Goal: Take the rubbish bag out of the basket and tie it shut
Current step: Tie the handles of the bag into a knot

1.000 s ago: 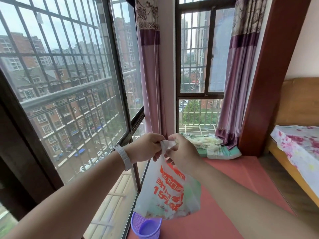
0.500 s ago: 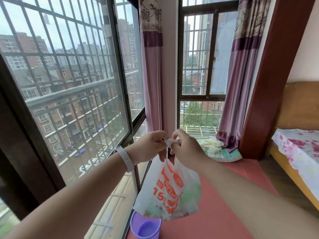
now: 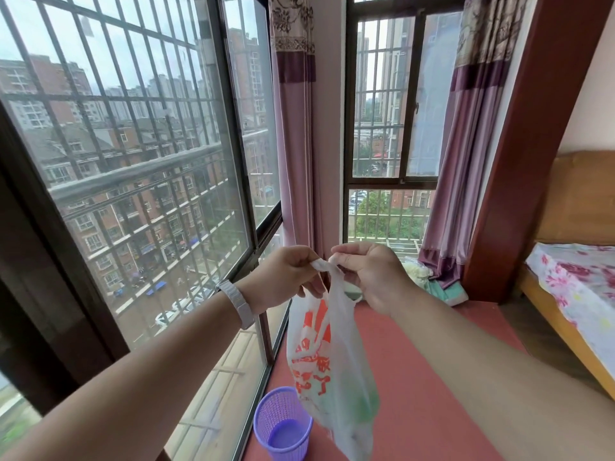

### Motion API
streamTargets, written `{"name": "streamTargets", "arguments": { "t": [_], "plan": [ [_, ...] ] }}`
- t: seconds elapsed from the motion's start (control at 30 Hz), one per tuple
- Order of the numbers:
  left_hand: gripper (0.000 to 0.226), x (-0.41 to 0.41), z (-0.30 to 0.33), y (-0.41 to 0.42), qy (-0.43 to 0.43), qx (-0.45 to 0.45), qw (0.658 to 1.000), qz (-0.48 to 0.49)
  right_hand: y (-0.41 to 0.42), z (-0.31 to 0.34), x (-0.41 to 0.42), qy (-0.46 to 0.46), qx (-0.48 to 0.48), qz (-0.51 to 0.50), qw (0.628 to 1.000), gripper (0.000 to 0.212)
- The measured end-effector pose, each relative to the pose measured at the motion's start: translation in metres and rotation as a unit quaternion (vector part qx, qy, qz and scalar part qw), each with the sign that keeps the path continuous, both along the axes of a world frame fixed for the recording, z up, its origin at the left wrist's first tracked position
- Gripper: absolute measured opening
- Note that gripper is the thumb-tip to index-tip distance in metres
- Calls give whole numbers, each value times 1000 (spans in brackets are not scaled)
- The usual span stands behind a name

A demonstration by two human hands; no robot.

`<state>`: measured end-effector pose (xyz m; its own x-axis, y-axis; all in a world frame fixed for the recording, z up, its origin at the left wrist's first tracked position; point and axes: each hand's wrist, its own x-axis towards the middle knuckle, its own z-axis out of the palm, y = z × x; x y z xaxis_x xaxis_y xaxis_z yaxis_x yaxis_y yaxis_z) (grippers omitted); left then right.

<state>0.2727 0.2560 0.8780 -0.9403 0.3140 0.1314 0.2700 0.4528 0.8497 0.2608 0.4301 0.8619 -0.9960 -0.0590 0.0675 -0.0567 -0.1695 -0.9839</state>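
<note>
A white plastic rubbish bag (image 3: 324, 367) with red print hangs in the air above the red window ledge. My left hand (image 3: 283, 277) and my right hand (image 3: 372, 277) both pinch its twisted handles at the top, close together, with the fingers nearly touching. The bag hangs narrow and stretched, with something green showing through near the bottom. Below it, on the ledge by the window, the purple mesh basket (image 3: 283, 424) stands upright and holds nothing I can see.
A large barred window (image 3: 133, 194) runs along the left. Purple curtains (image 3: 466, 161) hang at the far corner, with folded cloths (image 3: 432, 281) under them. A bed (image 3: 579, 294) with a floral sheet stands at the right, behind a dark wooden post (image 3: 509, 161).
Both hands have lifted the bag higher and pulled its handles tighter; the bag has turned and now hangs narrower. The view has tilted up slightly.
</note>
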Motion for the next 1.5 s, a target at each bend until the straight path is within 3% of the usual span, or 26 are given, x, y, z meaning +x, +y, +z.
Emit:
{"name": "streamTargets", "arguments": {
  "t": [0.13,0.3,0.47,0.67,0.9,1.13,1.33,1.5],
  "plan": [
    [11,1,-7,-5,4,17,999,32,-2,11,-4,-9,-17,-29,999,18],
    [16,5,-11,-12,34,-85,993,67,-9,13,-1,7,11,-30,999,19],
    [27,1,-10,-22,89,-88,986,113,-9,17,0,-25,-96,9,995,19],
    [37,-2,-16,-23,213,-107,956,172,-8,24,-4,-54,-171,4,984,25],
    [41,-3,-57,-62,144,-79,973,163,14,23,-19,-151,-242,-112,952,34],
    [36,8,-107,-98,111,-140,967,180,32,-7,-36,-282,-202,-179,921,37],
    [46,21,-139,-134,37,-154,962,222,61,-31,-39,-317,-195,-250,894,36],
    [38,30,-144,-130,2,-159,961,228,69,-40,-37,-312,-194,-250,896,43]
  ]
}}
